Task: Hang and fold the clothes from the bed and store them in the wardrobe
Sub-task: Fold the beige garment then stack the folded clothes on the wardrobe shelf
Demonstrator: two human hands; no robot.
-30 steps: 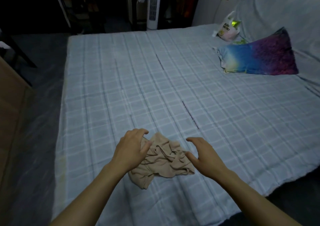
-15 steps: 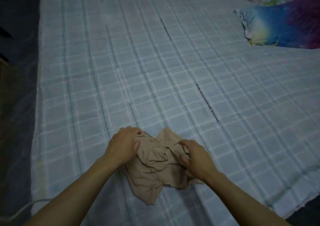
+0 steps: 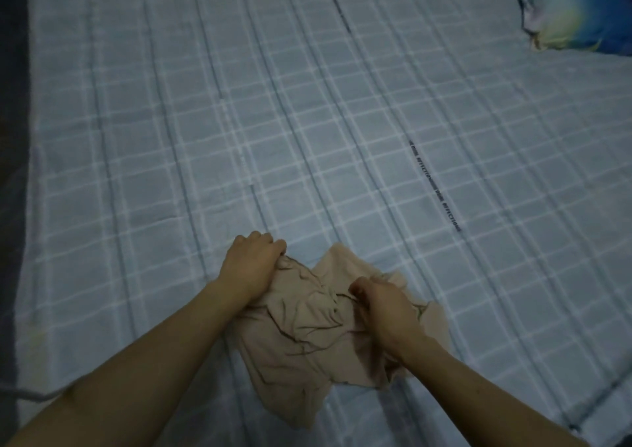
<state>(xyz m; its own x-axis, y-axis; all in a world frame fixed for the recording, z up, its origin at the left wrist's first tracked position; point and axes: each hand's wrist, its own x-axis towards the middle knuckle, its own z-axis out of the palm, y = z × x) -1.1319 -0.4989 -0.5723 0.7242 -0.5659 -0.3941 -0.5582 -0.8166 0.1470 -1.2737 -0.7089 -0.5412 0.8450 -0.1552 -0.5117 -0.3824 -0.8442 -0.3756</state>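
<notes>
A crumpled beige garment (image 3: 301, 340) lies near the front edge of the bed (image 3: 307, 121), which is covered by a pale blue checked sheet. My left hand (image 3: 251, 265) grips the garment's upper left part with closed fingers. My right hand (image 3: 383, 304) pinches the cloth at its upper right, fingers curled into the folds. Both forearms reach in from the bottom of the view.
A blue, yellow and purple pillow (image 3: 578, 12) lies at the far right of the bed. The dark floor (image 3: 12, 138) runs along the bed's left side, and a grey cable (image 3: 30, 393) trails at the lower left.
Both hands have closed on the beige garment, where a second ago they hovered open beside it. The view has tilted down and moved closer to the bed.
</notes>
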